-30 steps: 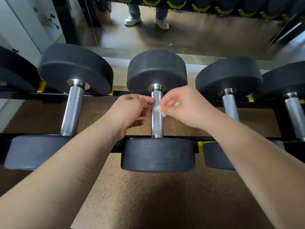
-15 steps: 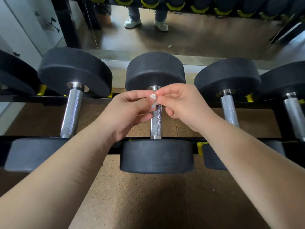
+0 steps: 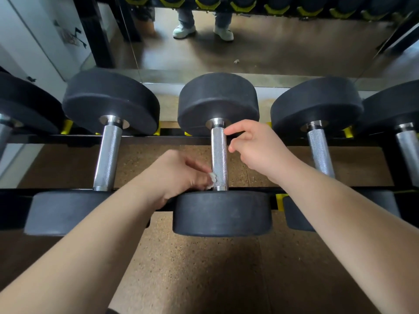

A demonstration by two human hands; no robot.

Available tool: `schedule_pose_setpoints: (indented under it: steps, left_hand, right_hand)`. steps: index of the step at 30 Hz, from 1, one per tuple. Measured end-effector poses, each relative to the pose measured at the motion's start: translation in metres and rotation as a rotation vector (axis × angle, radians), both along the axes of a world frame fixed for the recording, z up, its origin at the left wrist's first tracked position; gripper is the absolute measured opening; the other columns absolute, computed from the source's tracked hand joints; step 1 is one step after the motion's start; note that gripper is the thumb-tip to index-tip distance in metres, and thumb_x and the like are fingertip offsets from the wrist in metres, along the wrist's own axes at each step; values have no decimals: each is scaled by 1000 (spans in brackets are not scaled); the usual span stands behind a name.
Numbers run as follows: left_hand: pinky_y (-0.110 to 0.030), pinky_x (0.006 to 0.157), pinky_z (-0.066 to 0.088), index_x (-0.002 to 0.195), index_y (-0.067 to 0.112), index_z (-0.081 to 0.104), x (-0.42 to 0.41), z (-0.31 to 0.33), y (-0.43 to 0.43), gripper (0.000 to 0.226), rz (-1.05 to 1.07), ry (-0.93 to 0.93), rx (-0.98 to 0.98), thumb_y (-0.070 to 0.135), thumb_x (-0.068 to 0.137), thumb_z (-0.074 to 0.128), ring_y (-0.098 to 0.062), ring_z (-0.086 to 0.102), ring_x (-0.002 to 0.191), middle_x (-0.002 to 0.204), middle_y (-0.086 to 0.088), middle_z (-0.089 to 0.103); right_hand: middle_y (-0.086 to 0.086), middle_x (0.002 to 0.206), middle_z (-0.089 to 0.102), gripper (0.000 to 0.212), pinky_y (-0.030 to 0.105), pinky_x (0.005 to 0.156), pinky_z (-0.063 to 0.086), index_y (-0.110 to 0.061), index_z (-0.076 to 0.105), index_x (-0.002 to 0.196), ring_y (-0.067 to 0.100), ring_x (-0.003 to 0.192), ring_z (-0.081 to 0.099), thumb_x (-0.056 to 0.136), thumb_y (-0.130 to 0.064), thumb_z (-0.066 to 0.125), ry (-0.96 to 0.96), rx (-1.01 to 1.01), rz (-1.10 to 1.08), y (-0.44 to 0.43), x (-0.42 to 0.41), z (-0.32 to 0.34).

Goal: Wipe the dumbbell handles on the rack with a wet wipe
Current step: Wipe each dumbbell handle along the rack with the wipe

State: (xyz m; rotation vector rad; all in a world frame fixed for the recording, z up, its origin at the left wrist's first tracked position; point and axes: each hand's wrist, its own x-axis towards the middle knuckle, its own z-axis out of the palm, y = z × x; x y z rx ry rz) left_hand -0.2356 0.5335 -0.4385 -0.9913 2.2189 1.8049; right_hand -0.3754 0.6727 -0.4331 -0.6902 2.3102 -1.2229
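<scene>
A black dumbbell lies across the rack rails point(image 3: 45, 139) in the middle, its knurled steel handle point(image 3: 219, 152) running away from me. My left hand point(image 3: 179, 173) pinches a small crumpled white wet wipe point(image 3: 212, 177) against the near left end of that handle. My right hand point(image 3: 256, 148) hovers at the handle's far right side with fingers loosely curled and holds nothing; its fingertip is at or near the handle's top.
More black dumbbells rest on either side, with steel handles at left point(image 3: 108, 155) and right point(image 3: 320, 152). A mirror point(image 3: 272, 53) behind the rack reflects the floor and a person's white shoes point(image 3: 223, 32). Cork-brown floor point(image 3: 199, 268) lies below.
The wipe passed from between both hands at the handle's top into my left hand, which moved down to the handle's near end. My right hand let go and stayed near the top.
</scene>
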Motion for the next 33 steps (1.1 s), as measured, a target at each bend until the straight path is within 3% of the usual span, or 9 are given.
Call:
schedule_pose_setpoints:
  steps: [4, 7, 12, 15, 18, 22, 25, 29, 33]
  left_hand:
    - [-23, 68, 56, 75, 11, 80, -20, -3, 6, 19, 268, 193, 154, -6, 84, 75, -15, 61, 66, 76, -12, 73]
    - [-17, 57, 50, 78, 6, 79, -39, 0, 7, 23, 329, 293, 202, -6, 91, 65, -13, 52, 60, 69, -8, 65]
    - [-15, 43, 36, 55, 21, 73, -15, -8, 5, 45, -185, -16, -188, -3, 89, 57, -8, 46, 46, 54, 2, 61]
    - [-18, 45, 39, 68, 14, 77, -14, -7, 0, 35, -271, -113, -87, -7, 88, 58, -11, 49, 49, 61, -4, 65]
    - [-14, 49, 46, 90, 5, 78, -34, -7, -4, 30, -95, -72, 133, -13, 90, 54, -4, 51, 48, 67, -3, 64]
    - [-12, 52, 48, 91, 11, 78, -57, -12, -12, 33, 9, 54, 240, -7, 99, 51, 0, 53, 50, 71, 1, 65]
    - [-12, 50, 47, 89, 11, 77, -46, -10, -14, 33, -210, -142, 200, -12, 94, 54, 0, 55, 52, 69, 0, 67]
    - [-12, 52, 48, 94, 4, 74, -40, -7, -14, 23, -429, -389, 247, -12, 93, 57, -5, 56, 58, 72, -4, 68]
    - [-14, 61, 48, 113, -2, 70, -64, -15, -23, 30, -96, -91, 461, -13, 97, 47, -8, 55, 75, 101, -14, 69]
  right_hand:
    - [-2, 94, 72, 29, 25, 63, 40, -36, 68, 106, 7, 65, 56, 93, -11, 60, -24, -1, -18, 0, 2, 0]
    - [-3, 93, 72, 28, 26, 62, 42, -38, 67, 102, 8, 63, 56, 94, -13, 60, -23, -8, -47, -1, 0, -2]
    - [4, 98, 72, 31, 26, 52, 40, -31, 64, 116, 8, 57, 52, 93, -9, 59, -101, 51, -30, 2, 5, 0]
    - [17, 99, 72, 41, 24, 41, 34, -28, 63, 121, 12, 46, 43, 89, -3, 59, -235, 53, -38, 5, 7, 7]
    - [25, 100, 70, 36, 23, 40, 31, -30, 64, 115, 15, 50, 40, 89, -5, 59, -293, 57, -54, 4, 5, 10]
    - [6, 92, 74, 30, 25, 48, 40, -30, 64, 119, 6, 46, 50, 94, -15, 62, -150, 103, 11, 5, 0, 7]
    - [-6, 90, 75, 28, 23, 57, 41, -30, 64, 123, -6, 46, 54, 96, -21, 60, -62, 129, 66, 6, -6, 5]
    - [-5, 92, 75, 29, 24, 57, 41, -33, 60, 124, -2, 51, 54, 98, -22, 60, -118, 153, 87, 5, -8, 7]
    - [-5, 90, 75, 27, 22, 58, 39, -31, 62, 124, -8, 46, 54, 99, -22, 58, -150, 117, 68, 5, -9, 7]
